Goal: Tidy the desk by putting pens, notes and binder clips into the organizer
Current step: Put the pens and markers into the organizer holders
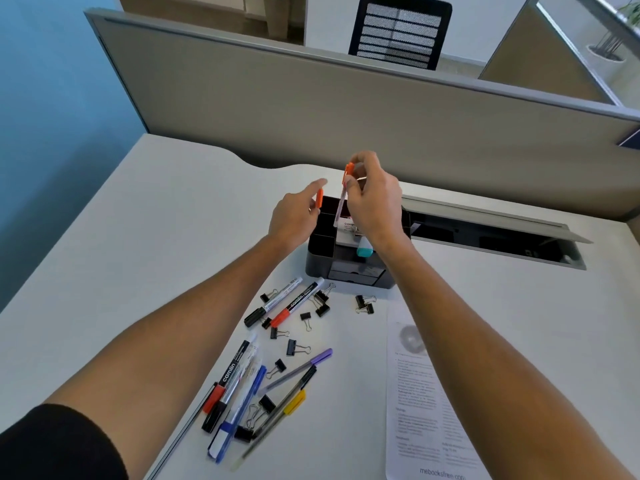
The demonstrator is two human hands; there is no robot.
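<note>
the right hand point(375, 199) hides much of the organizer point(325, 244)'s compartments.

Black mesh chair point(401, 31) behind grey partition point(311, 109)

Right hand point(375, 199) is pinching an orange-capped pen point(341, 199) upright over the black organizer point(349, 268); left hand point(294, 216) is holding a small orange piece point(319, 198). Markers, pens, binder clips point(322, 303) are lying scattered on the desk point(138, 237).

red-capped marker point(300, 302): "camlin" | lower marker point(227, 375): "camlin" | printed sheet point(426, 410): probably "mebooksfree.com"
</note>
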